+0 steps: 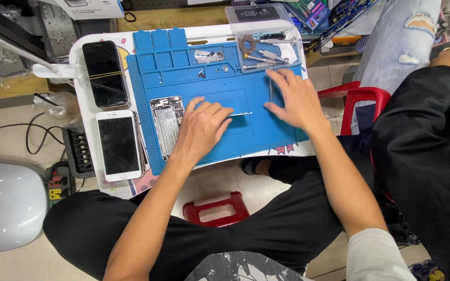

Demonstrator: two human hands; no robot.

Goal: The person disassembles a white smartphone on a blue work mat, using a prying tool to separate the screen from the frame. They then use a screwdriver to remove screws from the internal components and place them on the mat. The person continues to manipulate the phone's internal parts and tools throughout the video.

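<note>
**Head view: two hands on a blue mat**

Head camera looks down past black-trousered knees and a red stool (216,208) on the floor to a small white surface (82,57) covered mostly by a blue mat (225,83).

Left hand (201,127) lies palm down on the mat, fingers curled together and pinching one end of a thin metal strip (240,114) that lies flat on the mat and points toward the other hand. Just left of this hand, partly under its thumb side, sits an opened phone shell (166,125) with its silver inside facing up.

Right hand (295,101) rests flat on the mat with its grip spread, fingers fanned and holding nothing; its fingertips reach toward a clear tray (264,44) of tools at the mat's far right corner.

Left of the mat, on the surface, a white phone (118,145) lies face up, and beyond it a black phone (105,73) with a rubber band around it. Small metal parts (208,56) sit in a far compartment of the mat.

At the right edge, another person in a black sleeve (423,135) sits close by.
</note>
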